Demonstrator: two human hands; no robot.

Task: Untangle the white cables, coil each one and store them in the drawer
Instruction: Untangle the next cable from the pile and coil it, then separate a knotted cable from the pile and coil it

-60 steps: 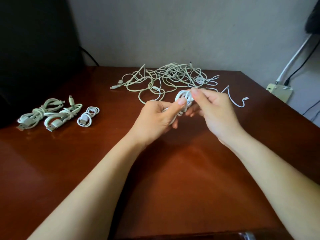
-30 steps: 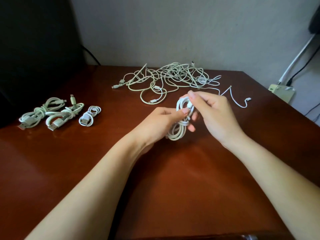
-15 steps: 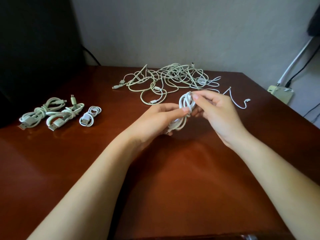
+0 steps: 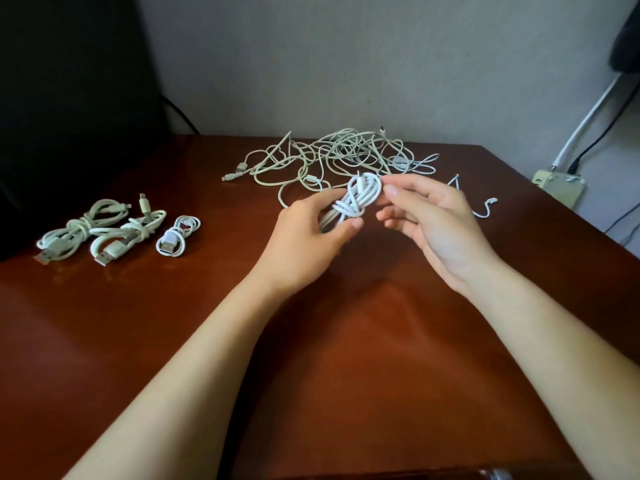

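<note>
A left hand (image 4: 311, 233) grips the lower end of a wrapped white cable coil (image 4: 356, 199), whose long axis slants up and away. Just right of the coil's top loop, the right hand (image 4: 429, 216) hangs loosely spread, holding nothing. Just behind the coil lies the tangled pile (image 4: 332, 157).

Left hand (image 4: 304, 244) grips the coiled cable (image 4: 360, 197), right hand (image 4: 436, 223) relaxed open alongside

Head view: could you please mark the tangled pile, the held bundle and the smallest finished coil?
tangled pile (image 4: 349, 147), head view, central loops.
held bundle (image 4: 363, 189), head view, upper loop.
smallest finished coil (image 4: 169, 244), head view, plug end.
</note>
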